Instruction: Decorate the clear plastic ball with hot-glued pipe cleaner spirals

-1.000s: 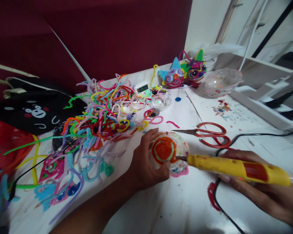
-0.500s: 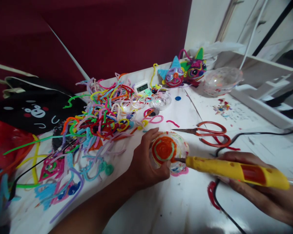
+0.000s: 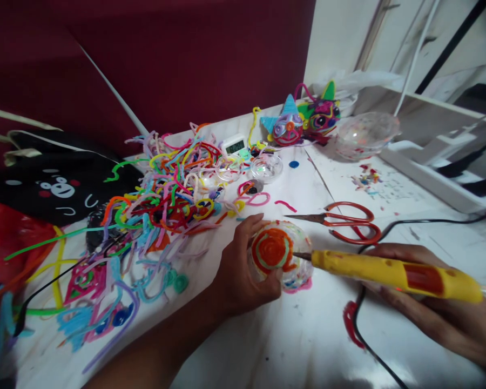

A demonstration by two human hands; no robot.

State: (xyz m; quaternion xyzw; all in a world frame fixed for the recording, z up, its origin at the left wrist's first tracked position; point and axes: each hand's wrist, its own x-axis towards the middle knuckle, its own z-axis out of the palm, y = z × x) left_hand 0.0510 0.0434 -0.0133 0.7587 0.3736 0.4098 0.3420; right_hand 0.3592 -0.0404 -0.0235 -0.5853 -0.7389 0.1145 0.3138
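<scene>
My left hand is closed around a clear plastic dome, its thumb and fingers on either side. On the dome lies a flat spiral of orange and pale green pipe cleaner; a short orange end curls out at its lower right. My right hand grips a yellow pen-shaped tool, much like a soldering iron, with a red window in its handle. Its metal tip meets or hovers by the spiral's right edge; I cannot tell which. Pink shows under the dome's lower edge.
Red-handled scissors lie behind the tool, with a black cable looping nearby. Left is a large heap of pipe cleaners. Two decorated cat-like heads, a clear bowl and a small digital timer stand at the back.
The tool's tip has moved slightly up and right, from the spiral's lower right to its right edge. The orange end there now shows as a loose curl. My left hand keeps its hold.
</scene>
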